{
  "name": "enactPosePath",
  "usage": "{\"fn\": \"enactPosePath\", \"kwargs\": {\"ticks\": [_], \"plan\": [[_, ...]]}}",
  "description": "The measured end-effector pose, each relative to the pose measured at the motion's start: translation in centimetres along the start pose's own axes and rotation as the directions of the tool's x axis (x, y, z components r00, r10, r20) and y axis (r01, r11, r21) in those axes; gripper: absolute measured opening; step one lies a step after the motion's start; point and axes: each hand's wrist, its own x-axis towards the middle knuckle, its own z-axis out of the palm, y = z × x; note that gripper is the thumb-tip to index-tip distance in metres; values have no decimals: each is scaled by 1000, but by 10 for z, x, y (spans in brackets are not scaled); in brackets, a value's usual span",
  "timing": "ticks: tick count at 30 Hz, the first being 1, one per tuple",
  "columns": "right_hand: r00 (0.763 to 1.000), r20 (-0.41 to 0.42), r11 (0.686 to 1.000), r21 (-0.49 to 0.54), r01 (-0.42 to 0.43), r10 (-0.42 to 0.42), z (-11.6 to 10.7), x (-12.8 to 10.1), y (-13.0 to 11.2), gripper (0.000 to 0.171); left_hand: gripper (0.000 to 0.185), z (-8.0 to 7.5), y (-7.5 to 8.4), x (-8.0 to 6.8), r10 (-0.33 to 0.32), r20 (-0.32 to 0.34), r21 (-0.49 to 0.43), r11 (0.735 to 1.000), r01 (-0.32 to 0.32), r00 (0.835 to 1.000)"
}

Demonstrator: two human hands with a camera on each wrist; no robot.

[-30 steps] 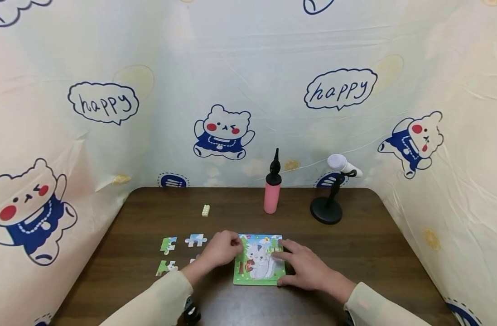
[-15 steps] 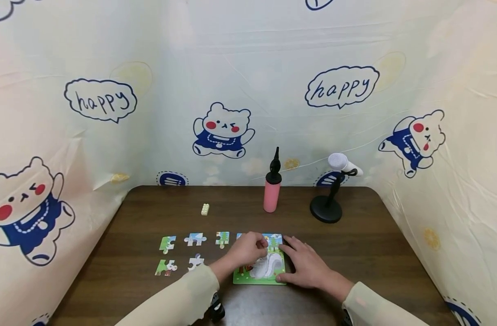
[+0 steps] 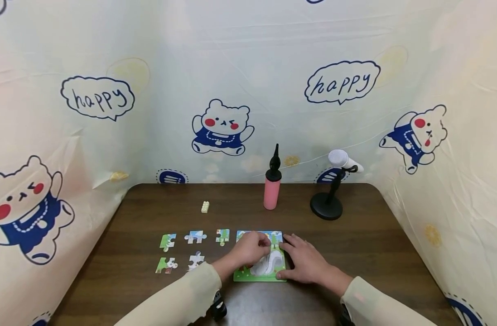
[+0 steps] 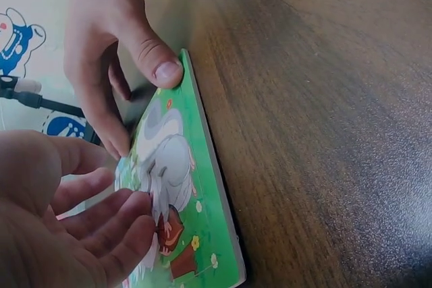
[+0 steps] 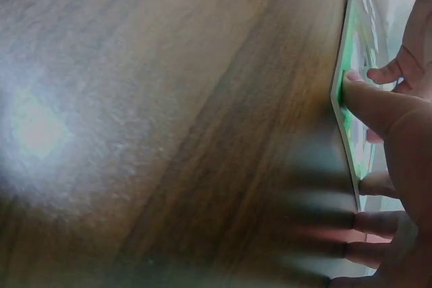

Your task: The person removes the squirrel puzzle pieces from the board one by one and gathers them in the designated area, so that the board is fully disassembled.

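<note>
Hands (image 3: 252, 248) (image 3: 303, 262) touch one puzzle board (image 3: 259, 275), seemingly five loose pieces (image 3: 195, 237).

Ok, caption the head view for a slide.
Both hands rest on a squirrel puzzle board; five loose pieces lie left.

My head camera sits high and looks forward and down across the whole counter (image 3: 354, 253) to the printed backdrop behind it, far enough back to take in both sleeves. My left wrist camera rides low, almost skimming the wood, very close to the puzzle board (image 4: 196, 234), looking along its green edge with the left hand (image 4: 61, 227) in the near corner and the right hand (image 4: 115, 52) beyond. My right wrist camera is equally low and close, facing the board's edge (image 5: 344, 119) from the opposite side. All three views share that board.
</note>
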Motion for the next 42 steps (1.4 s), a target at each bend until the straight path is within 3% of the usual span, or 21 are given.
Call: {"fn": "enactPosePath", "kwargs": {"ticks": [8,18,31,37,42], "plan": [[999,-43,1000,-16,14,-15,-1,1,1,79,15,1,1,0,7,12,-3,1000,-7,1000],[995,-96,1000,-2,-2,2,5,1,2,80,17,3,2,1,13,18,-21,1000,-13,1000],[998,-65,1000,20,-23,24,4,3,1,81,16,1,0,5,-47,12,-161,986,48,999],[996,-82,1000,19,-15,16,4,2,2,80,9,-1,0,2,-29,7,-158,987,29,1000],[997,-79,1000,15,-17,18,3,2,2,81,13,-4,-3,0,-9,20,-220,975,13,1000]]}}
